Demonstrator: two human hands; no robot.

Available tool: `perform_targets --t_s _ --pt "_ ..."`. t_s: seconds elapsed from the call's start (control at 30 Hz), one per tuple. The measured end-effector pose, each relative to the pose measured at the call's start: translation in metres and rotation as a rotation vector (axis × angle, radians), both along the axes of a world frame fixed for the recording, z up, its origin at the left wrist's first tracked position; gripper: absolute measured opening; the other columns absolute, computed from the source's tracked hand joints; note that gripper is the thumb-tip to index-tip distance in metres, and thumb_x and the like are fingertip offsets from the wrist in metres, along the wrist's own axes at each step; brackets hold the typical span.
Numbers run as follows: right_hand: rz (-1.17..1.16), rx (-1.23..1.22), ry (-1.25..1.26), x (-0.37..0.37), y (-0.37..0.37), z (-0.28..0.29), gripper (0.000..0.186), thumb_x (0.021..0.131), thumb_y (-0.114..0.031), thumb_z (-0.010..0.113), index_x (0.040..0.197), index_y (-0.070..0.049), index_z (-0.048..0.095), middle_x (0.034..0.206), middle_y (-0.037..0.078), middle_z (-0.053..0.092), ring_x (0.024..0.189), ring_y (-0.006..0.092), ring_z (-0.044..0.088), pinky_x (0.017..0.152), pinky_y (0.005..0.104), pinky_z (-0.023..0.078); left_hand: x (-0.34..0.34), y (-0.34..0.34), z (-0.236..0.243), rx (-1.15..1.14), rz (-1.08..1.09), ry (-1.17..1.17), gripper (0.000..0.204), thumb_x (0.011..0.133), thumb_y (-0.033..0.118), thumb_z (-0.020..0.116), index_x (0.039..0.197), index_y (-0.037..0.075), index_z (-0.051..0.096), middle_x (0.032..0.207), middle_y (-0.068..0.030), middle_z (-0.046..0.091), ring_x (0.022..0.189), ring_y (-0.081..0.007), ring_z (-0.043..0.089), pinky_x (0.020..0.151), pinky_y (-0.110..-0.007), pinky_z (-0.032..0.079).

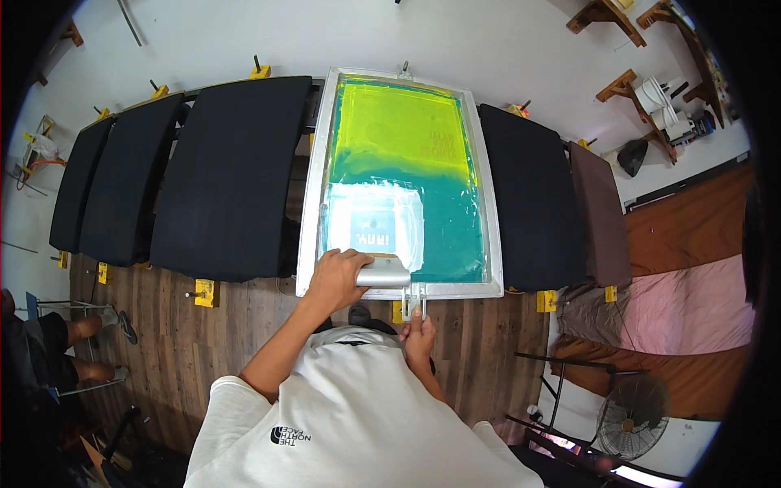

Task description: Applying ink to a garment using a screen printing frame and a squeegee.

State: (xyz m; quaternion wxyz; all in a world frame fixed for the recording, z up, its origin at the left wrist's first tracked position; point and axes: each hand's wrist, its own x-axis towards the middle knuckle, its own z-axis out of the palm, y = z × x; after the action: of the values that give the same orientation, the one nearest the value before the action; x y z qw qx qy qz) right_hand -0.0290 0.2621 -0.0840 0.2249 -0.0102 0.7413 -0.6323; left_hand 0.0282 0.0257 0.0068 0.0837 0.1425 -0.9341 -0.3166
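Note:
A screen printing frame [496, 244] with a silvery metal rim lies in front of me over one of the boards. Its mesh [451, 220] is green, with a yellow-green coated area at the far end and white ink [342, 199] around a design at the near left. My left hand [335, 281] is closed around the left end of a silver squeegee [385, 272], which rests on the mesh near the front rim. Below that rim, my right hand [419, 335] grips a metal bracket [415, 302] at the front, its fingertips pressed against it.
Black cloth-covered boards [232, 179] stand in a row to the left, with another black board [529, 195] and a brown one [600, 215] on the right. Yellow blocks [207, 294] jut out along the row. A fan [633, 415] stands at lower right. Another person's legs [81, 350] show at far left.

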Motion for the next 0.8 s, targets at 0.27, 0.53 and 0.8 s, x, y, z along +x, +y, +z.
perform_targets --t_s 0.27,0.53,0.8 --pt "-0.003 0.005 0.018 0.0015 -0.0014 0.0006 0.043 0.104 -0.041 0.047 0.084 -0.004 0.05 0.06 0.001 0.047 0.048 0.0093 0.046 0.044 0.0264 0.04 0.0 0.0001 0.001 -0.003 0.005 -0.013 0.046 0.07 0.015 0.08 0.113 0.006 0.069 0.107 -0.013 0.069 0.102 -0.0277 0.066 0.105 -0.046 0.042" --pt "-0.007 0.019 0.008 0.0017 -0.0031 0.0062 0.043 0.104 -0.042 0.047 0.083 -0.004 0.05 0.06 0.002 0.047 0.048 0.0094 0.045 0.044 0.0265 0.041 -0.0001 -0.0003 0.0018 -0.01 0.003 -0.012 0.045 0.07 0.013 0.079 0.113 0.006 0.069 0.107 -0.0131 0.07 0.102 -0.0273 0.066 0.107 -0.047 0.041" --pt "-0.006 0.016 0.027 0.0019 -0.0024 0.0044 0.042 0.104 -0.041 0.048 0.085 -0.003 0.05 0.061 0.002 0.047 0.048 0.0091 0.045 0.043 0.0267 0.04 -0.0009 -0.001 0.0022 -0.001 0.001 -0.023 0.046 0.07 0.014 0.079 0.114 0.007 0.068 0.108 -0.0124 0.07 0.104 -0.0275 0.065 0.108 -0.048 0.039"
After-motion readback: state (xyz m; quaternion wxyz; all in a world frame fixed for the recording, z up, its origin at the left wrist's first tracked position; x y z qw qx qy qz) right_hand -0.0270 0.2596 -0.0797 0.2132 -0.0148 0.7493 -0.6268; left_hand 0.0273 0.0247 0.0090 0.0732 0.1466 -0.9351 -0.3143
